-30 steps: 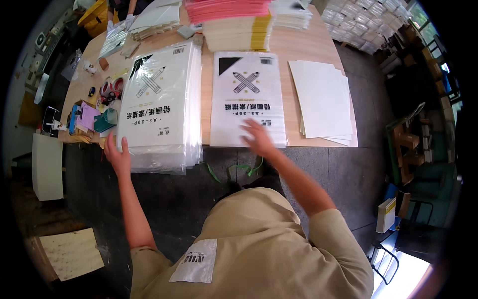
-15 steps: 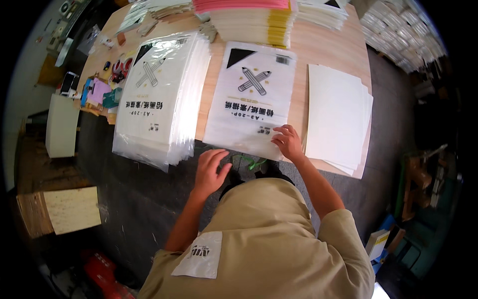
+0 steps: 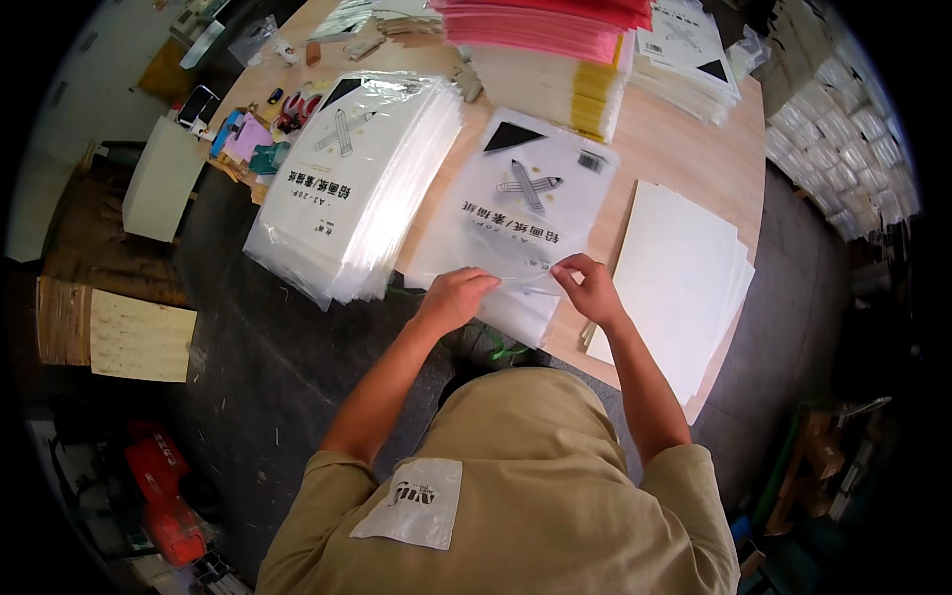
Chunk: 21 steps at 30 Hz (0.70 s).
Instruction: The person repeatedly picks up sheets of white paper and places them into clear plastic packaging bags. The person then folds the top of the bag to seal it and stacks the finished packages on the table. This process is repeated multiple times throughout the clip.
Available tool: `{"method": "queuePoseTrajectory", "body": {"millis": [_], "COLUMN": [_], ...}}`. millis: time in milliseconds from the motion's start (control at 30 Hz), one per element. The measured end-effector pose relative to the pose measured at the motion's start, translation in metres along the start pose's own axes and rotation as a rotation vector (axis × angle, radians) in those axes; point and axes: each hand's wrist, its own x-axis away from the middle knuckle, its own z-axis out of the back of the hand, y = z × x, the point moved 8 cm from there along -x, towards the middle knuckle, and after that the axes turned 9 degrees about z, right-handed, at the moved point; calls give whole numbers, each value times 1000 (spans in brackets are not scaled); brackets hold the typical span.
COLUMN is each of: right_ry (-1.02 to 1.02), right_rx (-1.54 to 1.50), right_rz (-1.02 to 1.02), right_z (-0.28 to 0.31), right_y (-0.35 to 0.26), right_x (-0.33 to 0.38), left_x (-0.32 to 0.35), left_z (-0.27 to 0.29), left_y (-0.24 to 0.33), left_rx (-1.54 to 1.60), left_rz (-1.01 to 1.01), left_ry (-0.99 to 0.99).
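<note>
Both hands, left hand (image 3: 458,296) and right hand (image 3: 587,288), pinch the near edge of a clear plastic sleeve (image 3: 516,213) lying flat on the bench (image 3: 684,149), apparently to open it. Sleeve stack (image 3: 347,183) left, white sheets (image 3: 674,278) right.

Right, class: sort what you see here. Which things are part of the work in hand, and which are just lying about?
In use:
- left hand and right hand, both on the near edge of the clear printed bag
- stack of white sheets beside it
- pile of filled bags

Lying about:
- pink stack
- scissors
- red tool on the floor
</note>
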Motion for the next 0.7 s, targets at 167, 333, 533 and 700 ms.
{"method": "queuePoseTrajectory", "body": {"millis": [167, 333, 533, 700], "right_ry": [797, 397, 435, 472], "right_rx": [-416, -784, -772, -537], "right_rz": [122, -321, -215, -235], "right_z": [52, -36, -31, -16], "right_y": [-6, 13, -12, -5], "right_x": [43, 95, 52, 56], "left_x": [-13, -27, -24, -27], "left_z": [-8, -26, -42, -41], "left_y": [3, 20, 53, 28], "left_rx": [177, 382, 500, 753], "left_rz": [358, 522, 428, 458], "left_ry": [-37, -142, -351, -413]}}
